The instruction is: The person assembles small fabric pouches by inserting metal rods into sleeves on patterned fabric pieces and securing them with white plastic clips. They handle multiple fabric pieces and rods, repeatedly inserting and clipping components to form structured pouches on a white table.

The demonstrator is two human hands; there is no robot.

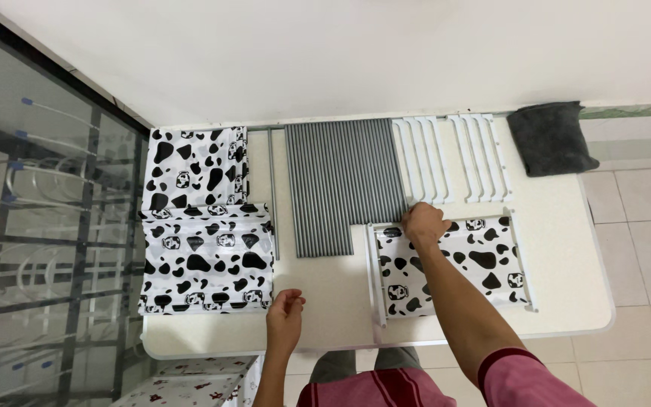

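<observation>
On the white table [566,249], 3 fabric panels [205,260] show black-and-white cow spots. The rods [337,181] at the far edge are grey, the slotted frames [453,154] white, and the cushion [551,138] at the far right corner dark grey.

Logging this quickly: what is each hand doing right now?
Left hand: loosely curled, empty, above the table.
Right hand: closed on the cow-print panel, top edge.

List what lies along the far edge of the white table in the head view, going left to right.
Folded cow-print fabric panel → thin grey metal rod → row of grey tubes → white plastic slotted frames → dark grey cloth pouch.
</observation>
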